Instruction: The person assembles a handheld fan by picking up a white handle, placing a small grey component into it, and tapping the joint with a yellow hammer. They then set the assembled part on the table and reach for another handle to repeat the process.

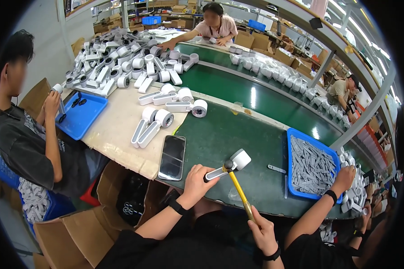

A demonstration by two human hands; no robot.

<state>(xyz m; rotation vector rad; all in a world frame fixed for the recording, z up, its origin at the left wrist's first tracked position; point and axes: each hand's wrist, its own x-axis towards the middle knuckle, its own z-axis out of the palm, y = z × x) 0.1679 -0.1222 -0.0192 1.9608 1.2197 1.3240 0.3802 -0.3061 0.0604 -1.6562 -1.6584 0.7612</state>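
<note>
Hammer [240, 190] in right hand [263, 231], white device [241, 159] in left hand [195, 181]

Left hand grasps the device by the far end of its handle, fingers wrapped round it; rounded head of the device points away from the person, up and to the right; device is held over the near part of the green table surface [211, 132]; right hand is closed round the lower end of the hammer's yellow handle; black hammer head is at the device, near where handle meets rounded head; cannot tell whether they touch.

Phone [172, 158] lies left of the device, dark screen up; beyond it, several similar devices [154, 124] lie on a beige sheet [114, 130]; big pile of more devices [116, 58] farther back; blue tray [290, 158] of grey strips [313, 167] to the right, two loose strips [276, 168] just beside it; co-worker's hand [344, 178] at its right edge; second blue tray [86, 115] at left with black parts [79, 100]; seated co-worker [31, 130] next to it holds a device up; another co-worker [215, 29] across the table reaches to the pile; green conveyor [267, 96] runs behind; open cardboard box [83, 233] lower left.
</note>
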